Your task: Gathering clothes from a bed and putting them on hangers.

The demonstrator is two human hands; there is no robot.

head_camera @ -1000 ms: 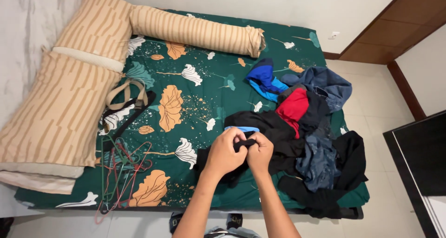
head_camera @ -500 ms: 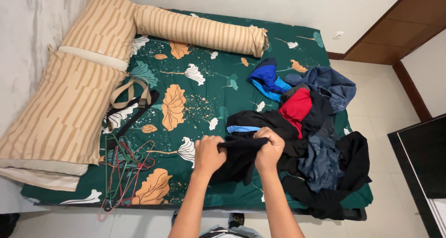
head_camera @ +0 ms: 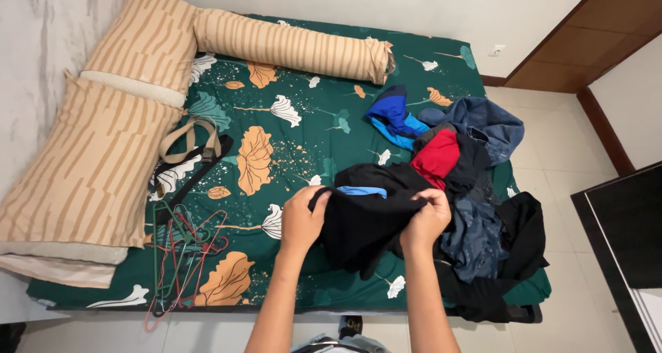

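A: What do the two hands hold?

B: The left hand and the right hand each pinch the upper edge of a black fabric garment with a blue inner band, fingers closed on the cloth. The garment hangs between them, spread over the dark green bedsheet printed with orange and white flowers.

A: What lies to the right of the right hand?

B: A heap of clothes: a red cloth item just beyond the knuckles, a bright blue garment farther off, a crumpled blue denim piece beyond that, and dark clothing beside the wrist.

A: And to the left of the left hand?

B: A tangle of thin red and green wire hangers near the bed's edge, a tan webbing strap with a black bag farther out, and striped beige pillows well apart. A striped beige bolster lies far ahead of both hands.
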